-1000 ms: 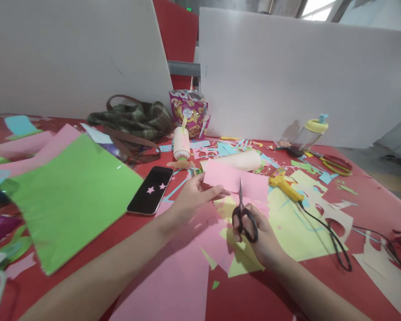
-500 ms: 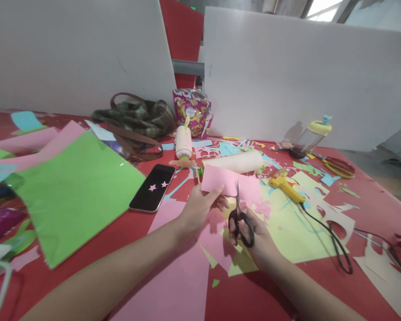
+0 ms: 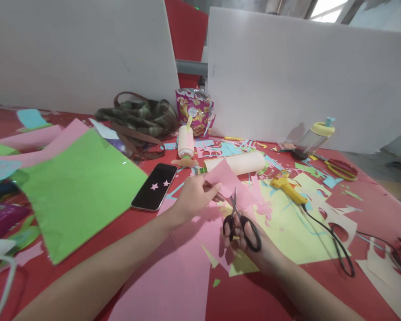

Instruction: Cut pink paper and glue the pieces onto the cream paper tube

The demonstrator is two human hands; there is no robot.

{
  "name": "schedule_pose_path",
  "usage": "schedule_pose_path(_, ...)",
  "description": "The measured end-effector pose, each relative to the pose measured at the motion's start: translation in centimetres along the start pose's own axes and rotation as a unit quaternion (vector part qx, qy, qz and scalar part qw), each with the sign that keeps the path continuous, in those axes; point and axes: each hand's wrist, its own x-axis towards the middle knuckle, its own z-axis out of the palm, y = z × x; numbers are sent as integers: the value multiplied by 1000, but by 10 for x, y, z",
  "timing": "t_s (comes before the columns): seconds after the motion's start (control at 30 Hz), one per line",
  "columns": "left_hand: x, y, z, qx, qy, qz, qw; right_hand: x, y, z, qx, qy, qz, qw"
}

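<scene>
1. This looks like a craft workspace: a red flat tabletop point(image 3: 240, 299) strewn with cut, multicoloured paper scraps point(image 3: 231, 149).
2. Making tools show it too: a corded yellow plastic glue gun point(image 3: 289, 189) and black-handled metal scissors point(image 3: 234, 207).
3. Smooth white upright panels point(image 3: 287, 76) back the table.
4. A bright window point(image 3: 328, 11) and grey floor point(image 3: 382, 161) appear beyond.

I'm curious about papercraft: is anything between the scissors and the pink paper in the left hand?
Nothing visible: the black-handled scissors in the right hand have their blades beside the pink paper in the left hand; contact is unclear.
</scene>
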Motion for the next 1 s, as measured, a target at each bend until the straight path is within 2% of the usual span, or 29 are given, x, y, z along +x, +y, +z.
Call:
schedule_pose_path(0.17, 0, 0, 2, -52, -41, -48, 997, 0, 0, -1, -7, -2, -4, 1000)
schedule_pose_path(0.33, -2, 3, 5, -71, -50, -82, 993, 1, -1, 2, -19, 18, -33, 999)
schedule_pose_path(0.43, -4, 1, 8, -78, -58, -80, 992, 2, -1, 2, -31, 43, -50, 997)
schedule_pose_path(0.63, -4, 0, 8, -60, -65, -74, 993, 2, 0, 0, -81, 50, -56, 994)
schedule_pose_path(0.83, -3, 6, 3, -42, -62, -67, 995, 1, 2, 0, -67, 56, -60, 994)
schedule_pose_path(1.0, 0, 3, -2, -34, -92, -50, 994, 1, 0, 3, -83, 54, -62, 993)
